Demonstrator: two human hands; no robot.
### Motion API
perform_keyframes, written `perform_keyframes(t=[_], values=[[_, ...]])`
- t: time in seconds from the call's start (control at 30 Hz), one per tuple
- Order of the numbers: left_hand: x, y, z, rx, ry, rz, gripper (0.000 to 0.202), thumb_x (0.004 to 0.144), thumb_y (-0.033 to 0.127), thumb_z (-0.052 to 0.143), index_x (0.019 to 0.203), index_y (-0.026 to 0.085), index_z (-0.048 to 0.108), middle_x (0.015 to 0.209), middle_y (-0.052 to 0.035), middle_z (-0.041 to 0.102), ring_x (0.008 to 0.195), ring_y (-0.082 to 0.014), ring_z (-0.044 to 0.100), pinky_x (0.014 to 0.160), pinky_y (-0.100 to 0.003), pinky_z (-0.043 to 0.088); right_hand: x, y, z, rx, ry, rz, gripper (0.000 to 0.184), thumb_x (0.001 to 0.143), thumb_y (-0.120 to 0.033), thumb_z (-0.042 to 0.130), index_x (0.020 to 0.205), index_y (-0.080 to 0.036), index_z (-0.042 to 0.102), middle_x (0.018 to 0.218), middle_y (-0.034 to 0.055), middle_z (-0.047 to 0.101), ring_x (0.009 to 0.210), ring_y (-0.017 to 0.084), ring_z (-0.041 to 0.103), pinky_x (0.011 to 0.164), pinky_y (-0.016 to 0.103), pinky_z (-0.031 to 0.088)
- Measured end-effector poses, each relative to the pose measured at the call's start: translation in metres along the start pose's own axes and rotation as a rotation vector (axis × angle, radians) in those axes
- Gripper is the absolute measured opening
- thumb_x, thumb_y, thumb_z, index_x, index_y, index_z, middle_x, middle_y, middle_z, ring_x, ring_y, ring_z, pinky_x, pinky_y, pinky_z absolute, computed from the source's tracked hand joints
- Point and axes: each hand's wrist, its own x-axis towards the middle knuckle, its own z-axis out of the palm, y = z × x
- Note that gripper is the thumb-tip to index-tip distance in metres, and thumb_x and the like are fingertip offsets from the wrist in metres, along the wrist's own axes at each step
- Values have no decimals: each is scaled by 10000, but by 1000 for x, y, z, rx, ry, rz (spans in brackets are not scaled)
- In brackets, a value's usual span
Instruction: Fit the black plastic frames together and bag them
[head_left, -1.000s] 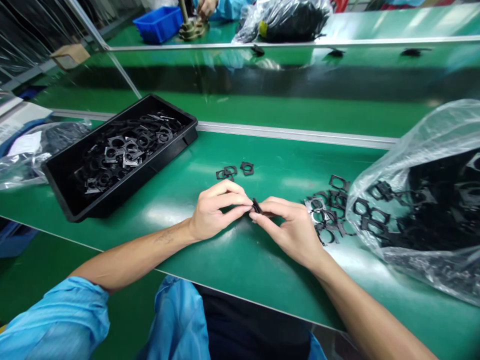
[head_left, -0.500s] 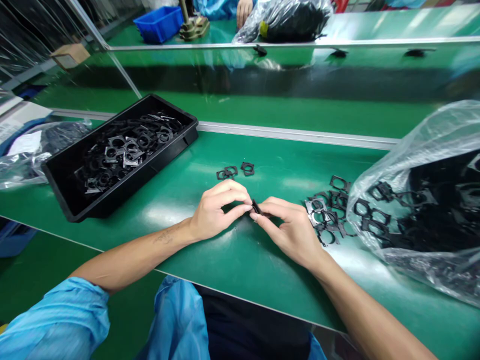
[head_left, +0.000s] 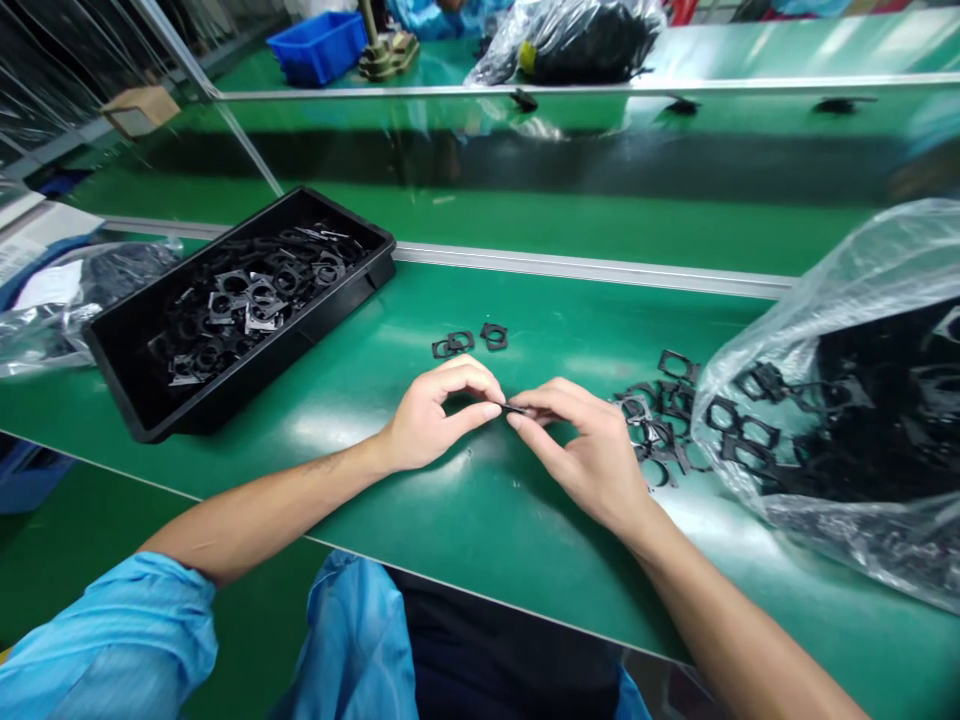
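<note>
My left hand and my right hand meet above the green table, both pinching one small black plastic frame part between thumb and fingertips. The part lies almost edge-on and is mostly hidden by my fingers. A loose pile of the same black frame parts lies just right of my right hand. Three more black parts sit on the table a little beyond my hands.
A black tray holding several black frame parts stands at the left. A clear plastic bag full of black parts spills open at the right. Another bag lies at far left. A blue bin and a bag sit across the conveyor.
The pinched part has turned from upright to nearly flat between my fingertips, and my right hand has lifted slightly. The other person's hand at the far bench has left view.
</note>
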Motion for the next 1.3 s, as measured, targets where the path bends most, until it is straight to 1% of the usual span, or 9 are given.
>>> perform_keyframes(t=[0.13, 0.27, 0.47, 0.73, 0.83, 0.9, 1.03, 1.13, 1.3], values=[[-1, 1, 1, 32, -7, 33, 44, 924, 227, 695, 908, 186, 697, 874, -33, 699, 843, -153, 644, 798, -301, 520, 1, -2, -2, 37, 38, 11, 105, 934, -190, 676, 931, -204, 780, 914, 61, 755, 830, 191, 697, 794, 328, 567], [-2, 1, 1, 43, -18, 46, 48, 935, 231, 680, 931, 184, 690, 879, -35, 699, 826, -146, 646, 757, -281, 524, 1, -4, -4, 117, -6, 73, 141, 936, -204, 677, 907, -217, 815, 847, 44, 768, 744, 176, 691, 752, 315, 572], [-3, 0, 2, 17, 9, -32, 132, 950, 304, 662, 933, 174, 667, 875, -50, 688, 810, -149, 655, 713, -270, 545, 3, -1, -3, 245, -41, 185, 164, 933, -275, 677, 1000, -216, 815, 892, 58, 750, 799, 187, 698, 736, 309, 576], [-3, 2, 3, 25, -9, 22, 82, 934, 263, 685, 942, 182, 685, 871, -42, 693, 812, -146, 654, 736, -274, 558, 4, -1, -6, 231, -31, 169, 145, 929, -235, 679, 942, -226, 824, 818, 39, 724, 774, 176, 653, 744, 318, 534], [-4, 0, 3, 8, -3, 4, 94, 957, 215, 637, 1026, 181, 691, 925, -50, 699, 813, -132, 677, 735, -255, 577, 4, 1, -5, 392, -46, 291, 158, 906, -323, 719, 947, -199, 807, 815, 41, 719, 729, 165, 658, 707, 311, 552], [-4, 0, 2, 39, 10, 10, 161, 971, 180, 593, 1097, 181, 694, 1017, -73, 707, 839, -129, 694, 760, -262, 592, 5, 2, -5, 543, -55, 423, 250, 861, -388, 766, 991, -176, 784, 783, 34, 714, 669, 153, 662, 667, 303, 567], [-2, 3, 0, 188, -18, 119, 134, 925, 158, 644, 1006, 193, 745, 1095, -93, 732, 1010, -186, 708, 899, -344, 595, 7, 4, -5, 723, -78, 604, 404, 751, -425, 856, 1037, -163, 744, 743, 16, 712, 608, 142, 678, 632, 287, 586], [-2, 4, 0, 208, -18, 158, 115, 908, 153, 670, 954, 199, 764, 1012, -73, 757, 953, -172, 720, 879, -326, 594, 8, 4, -5, 757, -99, 643, 384, 746, -435, 853, 991, -163, 738, 791, 35, 742, 625, 142, 703, 633, 271, 584], [-1, 2, 0, 229, 37, 130, 84, 908, 199, 694, 934, 193, 774, 916, -64, 771, 859, -163, 723, 810, -307, 592, 9, 5, -3, 661, -92, 589, 322, 802, -458, 786, 926, -163, 743, 745, 42, 737, 636, 150, 697, 642, 279, 582]])
